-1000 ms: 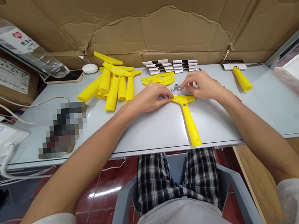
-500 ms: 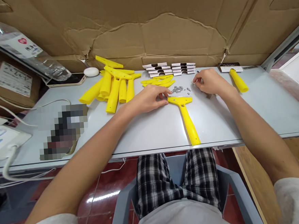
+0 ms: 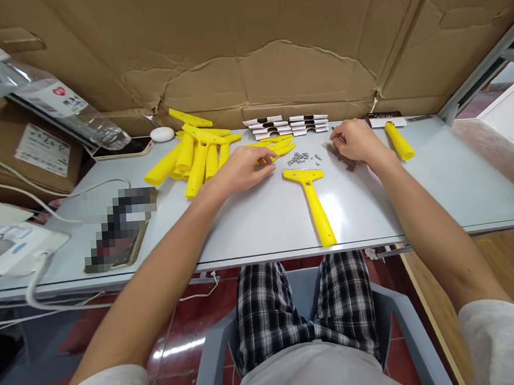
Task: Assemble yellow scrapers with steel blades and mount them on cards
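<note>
"In the head view, where is the yellow T-shaped handle (image 3: 314,206)?"

"Flat on the table (image 3: 251,228), between the hands, its grip end by the near edge and its crossbar toward the far side."

"And the left hand (image 3: 250,166)?"

"Left of the crossbar and apart from it, thumb and fingers parted, beside the yellow strips (image 3: 286,148)."

"The right hand (image 3: 355,141)?"

"Right of the small metal pieces (image 3: 301,158), fingers curled in narrow; I cannot tell whether they hold anything."
</note>
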A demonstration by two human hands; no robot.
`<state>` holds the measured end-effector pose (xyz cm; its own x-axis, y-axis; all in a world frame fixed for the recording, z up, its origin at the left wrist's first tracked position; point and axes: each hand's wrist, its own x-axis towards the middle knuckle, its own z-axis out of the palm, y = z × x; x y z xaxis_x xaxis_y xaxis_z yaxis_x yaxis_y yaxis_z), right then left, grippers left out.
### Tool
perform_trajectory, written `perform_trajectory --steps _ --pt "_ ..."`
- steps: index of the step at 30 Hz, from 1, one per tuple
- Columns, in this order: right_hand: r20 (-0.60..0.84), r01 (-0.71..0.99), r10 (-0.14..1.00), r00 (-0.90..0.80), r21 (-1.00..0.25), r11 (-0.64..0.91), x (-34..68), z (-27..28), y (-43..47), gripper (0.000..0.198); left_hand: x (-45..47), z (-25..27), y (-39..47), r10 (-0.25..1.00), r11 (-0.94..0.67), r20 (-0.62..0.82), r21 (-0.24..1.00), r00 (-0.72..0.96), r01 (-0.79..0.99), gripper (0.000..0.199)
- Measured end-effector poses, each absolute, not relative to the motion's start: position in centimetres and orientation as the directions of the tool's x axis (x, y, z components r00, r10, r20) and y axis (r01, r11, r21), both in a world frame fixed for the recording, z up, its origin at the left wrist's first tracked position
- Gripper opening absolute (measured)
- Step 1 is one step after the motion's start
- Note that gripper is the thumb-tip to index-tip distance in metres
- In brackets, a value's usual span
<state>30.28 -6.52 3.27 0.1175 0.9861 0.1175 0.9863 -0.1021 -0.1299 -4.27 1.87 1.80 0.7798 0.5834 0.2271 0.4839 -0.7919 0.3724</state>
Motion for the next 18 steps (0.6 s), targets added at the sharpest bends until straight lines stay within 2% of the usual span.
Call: perform_trajectory --steps 5,12,16,18 --pt "0.074 0.978 0.980 0.185 -0.109 -0.177 30.1 4.0 -7.0 0.046 -4.3 1.6 1.9 0.649 -0.751 0.220 0.340 0.728 0.566 0.043" --pt "0.002 0.968 0.978 0.207 -0.142 -0.205 30.0 4.4 -7.2 0.037 -3.8 2.1 0.5 0.685 -0.726 0.239 0.297 0.688 0.620 0.046" --pt "-0.005 0.964 0.976 0.220 -0.155 -0.218 30.3 4.3 -7.1 0.034 -1.9 3.3 -5.0 0.660 -0.748 0.311 0.352 0.684 0.562 0.042" --pt "-0.009 0.963 0.975 0.222 -0.153 -0.220 30.3 4.4 -7.1 0.034 -0.8 3.5 -8.5 0.581 -0.807 0.346 0.360 0.736 0.468 0.039"
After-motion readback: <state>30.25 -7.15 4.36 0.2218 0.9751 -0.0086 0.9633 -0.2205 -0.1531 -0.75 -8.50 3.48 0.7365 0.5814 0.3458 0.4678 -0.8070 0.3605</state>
